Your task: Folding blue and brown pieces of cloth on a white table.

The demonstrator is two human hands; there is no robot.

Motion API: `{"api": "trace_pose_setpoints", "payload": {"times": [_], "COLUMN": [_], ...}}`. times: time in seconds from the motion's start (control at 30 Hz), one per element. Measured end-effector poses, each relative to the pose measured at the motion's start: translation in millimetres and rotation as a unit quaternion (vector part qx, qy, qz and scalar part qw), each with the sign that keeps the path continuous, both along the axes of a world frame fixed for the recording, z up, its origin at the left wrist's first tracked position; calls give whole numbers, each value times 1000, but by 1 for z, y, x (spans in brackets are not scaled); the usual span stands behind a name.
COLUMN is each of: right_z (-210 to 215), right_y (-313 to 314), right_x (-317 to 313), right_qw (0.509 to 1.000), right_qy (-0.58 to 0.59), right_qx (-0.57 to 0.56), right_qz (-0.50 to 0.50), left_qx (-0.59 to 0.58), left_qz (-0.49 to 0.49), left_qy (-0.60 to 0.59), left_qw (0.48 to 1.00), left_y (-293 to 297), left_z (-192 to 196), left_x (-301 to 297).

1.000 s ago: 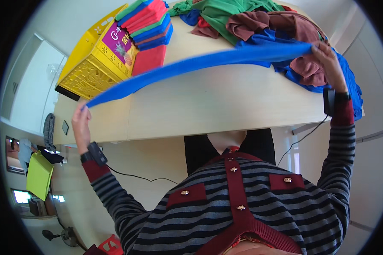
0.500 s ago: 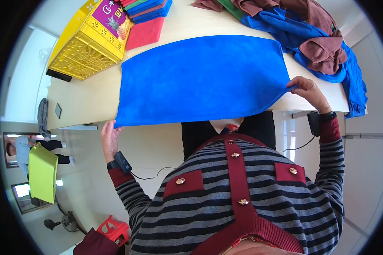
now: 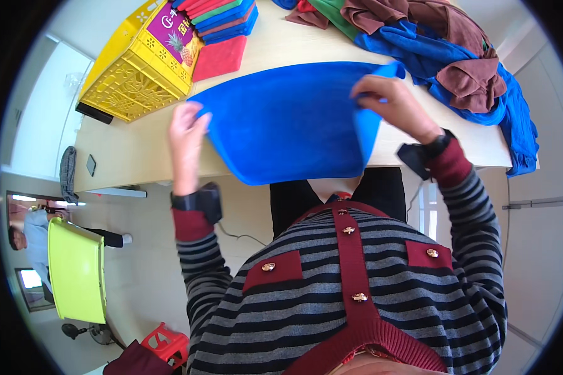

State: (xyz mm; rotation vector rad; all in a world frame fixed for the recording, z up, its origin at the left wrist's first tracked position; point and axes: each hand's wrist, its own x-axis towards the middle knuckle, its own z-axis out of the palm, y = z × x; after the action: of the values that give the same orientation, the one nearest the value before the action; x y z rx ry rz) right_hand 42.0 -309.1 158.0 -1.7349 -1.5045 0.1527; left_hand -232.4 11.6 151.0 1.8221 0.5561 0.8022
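Observation:
A blue cloth (image 3: 288, 125) lies partly on the pale table, its near edge hanging over the front edge toward my lap. My left hand (image 3: 187, 128) pinches its left corner, raised and folded in toward the far side. With my right hand (image 3: 388, 103) I grip the right edge, which is lifted and drawn inward, so the cloth curls up at that side. Both hands are a little blurred. Beyond the cloth's far left lies a flat folded red cloth (image 3: 220, 59), beside a stack of folded cloths (image 3: 228, 25) in blue, red, green and brown.
A yellow plastic crate (image 3: 141, 75) stands at the far left of the table (image 3: 125, 156). A heap of loose brown and blue cloths (image 3: 463, 81) covers the far right. A phone (image 3: 91, 164) lies near the left edge. At left, a person carries a lime-green bin (image 3: 76, 269).
Both hands have moved inward and away from me with the cloth's edges, lifting and folding its sides in. The person with the lime-green bin has come a little nearer.

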Motion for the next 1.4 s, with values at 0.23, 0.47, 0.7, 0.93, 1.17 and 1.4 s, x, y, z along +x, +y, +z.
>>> {"api": "trace_pose_setpoints", "payload": {"times": [0.23, 0.47, 0.7, 0.93, 1.17, 1.4], "right_z": [13, 13, 7, 1, 6, 26], "right_y": [84, 87, 94, 98, 108, 118], "right_x": [-61, -66, -67, -63, -54, -31], "right_qw": [995, 991, 995, 996, 999, 997], "right_qy": [68, 131, 76, 73, 33, 13], "right_qx": [71, 29, 65, 52, 2, 75], "right_qz": [34, 13, 23, 25, 17, -9], "left_qx": [-37, -48, 40, 151, 308, 525], "left_qz": [-159, -154, -114, -71, -13, -137], "left_qy": [-102, -121, -110, -86, -49, 48], "left_qw": [981, 979, 987, 982, 950, 838], "left_y": [-94, -101, -104, -110, -104, -145], "left_z": [13, 5, 6, 5, 7, -30], "left_x": [79, 75, 72, 76, 77, 39]}}
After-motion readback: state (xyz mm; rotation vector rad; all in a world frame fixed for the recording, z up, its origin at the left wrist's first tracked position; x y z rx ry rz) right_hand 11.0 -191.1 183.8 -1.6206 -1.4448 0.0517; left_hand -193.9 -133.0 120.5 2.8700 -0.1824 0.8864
